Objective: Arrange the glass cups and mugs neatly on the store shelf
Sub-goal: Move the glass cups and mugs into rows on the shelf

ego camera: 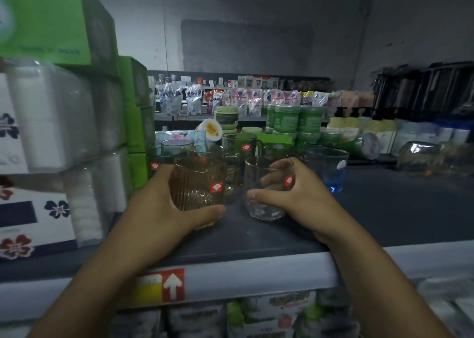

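Observation:
My left hand (pixel 164 207) grips a ribbed amber glass mug (pixel 198 184) with a red sticker, standing near the front of the dark shelf (pixel 384 209). Beside it, my right hand (pixel 300 196) wraps around a clear glass cup (pixel 264 184) that also bears a red sticker. Behind them stand a green-tinted mug (pixel 239 145), a teal glass (pixel 177 146) at the back left and a blue-bottomed clear glass (pixel 331 167) to the right. More glassware behind is partly hidden.
Wrapped tissue packs (pixel 51 122) and green boxes (pixel 136 107) wall off the left side. Green jars (pixel 287 118) and pump bottles (pixel 354 127) stand behind the glasses. A crumpled plastic wrap (pixel 420 155) lies at right. The shelf's front edge carries a red arrow label (pixel 173 285).

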Motion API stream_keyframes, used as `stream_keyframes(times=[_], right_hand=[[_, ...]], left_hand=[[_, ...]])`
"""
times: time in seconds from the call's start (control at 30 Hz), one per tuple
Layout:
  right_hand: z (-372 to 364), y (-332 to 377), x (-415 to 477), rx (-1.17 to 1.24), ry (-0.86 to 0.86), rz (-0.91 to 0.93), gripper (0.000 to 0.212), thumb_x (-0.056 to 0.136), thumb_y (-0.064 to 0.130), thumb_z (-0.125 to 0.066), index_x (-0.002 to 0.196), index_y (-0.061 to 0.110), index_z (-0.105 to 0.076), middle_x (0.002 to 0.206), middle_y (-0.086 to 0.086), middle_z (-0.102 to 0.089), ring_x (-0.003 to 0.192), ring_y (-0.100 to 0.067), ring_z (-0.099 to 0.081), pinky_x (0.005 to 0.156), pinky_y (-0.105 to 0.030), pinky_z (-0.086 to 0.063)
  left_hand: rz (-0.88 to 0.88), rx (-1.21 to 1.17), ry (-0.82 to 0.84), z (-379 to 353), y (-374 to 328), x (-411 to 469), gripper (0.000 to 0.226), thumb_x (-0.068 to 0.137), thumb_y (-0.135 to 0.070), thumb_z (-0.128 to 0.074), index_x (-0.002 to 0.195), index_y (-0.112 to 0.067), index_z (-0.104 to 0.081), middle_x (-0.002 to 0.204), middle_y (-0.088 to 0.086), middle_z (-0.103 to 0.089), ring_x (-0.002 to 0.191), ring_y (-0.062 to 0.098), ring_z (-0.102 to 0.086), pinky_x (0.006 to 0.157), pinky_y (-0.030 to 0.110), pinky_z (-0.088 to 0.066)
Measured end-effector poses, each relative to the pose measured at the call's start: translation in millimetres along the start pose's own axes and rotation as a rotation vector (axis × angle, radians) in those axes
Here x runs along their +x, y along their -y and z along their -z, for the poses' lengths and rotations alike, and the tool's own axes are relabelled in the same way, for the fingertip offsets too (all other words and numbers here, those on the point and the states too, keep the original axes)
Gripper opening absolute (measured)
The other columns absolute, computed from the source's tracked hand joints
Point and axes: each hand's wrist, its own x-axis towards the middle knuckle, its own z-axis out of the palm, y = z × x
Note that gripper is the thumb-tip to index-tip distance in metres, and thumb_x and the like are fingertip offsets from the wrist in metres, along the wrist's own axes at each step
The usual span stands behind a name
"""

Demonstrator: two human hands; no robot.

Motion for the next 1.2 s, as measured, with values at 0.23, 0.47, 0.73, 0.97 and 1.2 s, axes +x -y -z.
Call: stream_keyframes(times=[0.23,0.47,0.73,0.97,1.2], right_hand=[[52,20,-24,0.203,-0.073,0.012,0.060,0.067,0.037,-0.093,0.113,0.024,-0.057,0.101,0.002,-0.074,0.078,0.001,-0.071,0.057,-0.010,-0.049],[187,-2,-79,0.199,-0.114,0.027,0.063,0.065,0.040,-0.093,0.114,0.026,-0.056,0.100,0.004,-0.075,0.086,-0.003,-0.072,0.071,-0.020,-0.050],[332,-63,-133,0.156,-0.293,-0.032,0.072,0.057,0.049,-0.095,0.114,0.029,-0.057,0.108,-0.003,-0.072,0.096,-0.015,-0.072,0.080,-0.033,-0.057],[442,-97,-149,0.083,-0.437,-0.079,0.063,0.061,0.046,-0.093,0.110,0.036,-0.054,0.108,0.007,-0.070,0.100,-0.011,-0.069,0.084,-0.034,-0.056],[524,-140,-130,-0.043,-0.571,-0.115,0.066,0.061,0.048,-0.093,0.113,0.036,-0.054,0.111,0.009,-0.068,0.101,-0.010,-0.066,0.089,-0.040,-0.056]], left_hand=[[-0.101,-0.177,-0.216,-19,-57,-21,0.065,0.055,-0.042,-0.093,0.110,-0.030,-0.061,0.098,-0.017,-0.070,0.083,-0.015,-0.064,0.063,0.001,-0.044],[-0.058,-0.496,-0.211,-95,-151,-56,0.063,0.059,-0.046,-0.084,0.117,-0.029,-0.068,0.101,-0.017,-0.077,0.089,-0.003,-0.072,0.075,0.018,-0.050],[0.003,-0.608,-0.092,-237,-263,-92,0.066,0.054,-0.053,-0.089,0.112,-0.027,-0.070,0.100,-0.015,-0.078,0.090,0.002,-0.073,0.079,0.027,-0.054],[-0.003,-0.642,-0.006,-325,-341,-89,0.069,0.050,-0.056,-0.089,0.110,-0.030,-0.068,0.097,-0.017,-0.077,0.085,-0.001,-0.073,0.076,0.025,-0.054],[-0.095,-0.646,0.119,-420,-395,-61,0.070,0.051,-0.055,-0.090,0.113,-0.034,-0.063,0.099,-0.020,-0.074,0.087,-0.008,-0.070,0.077,0.019,-0.053]])
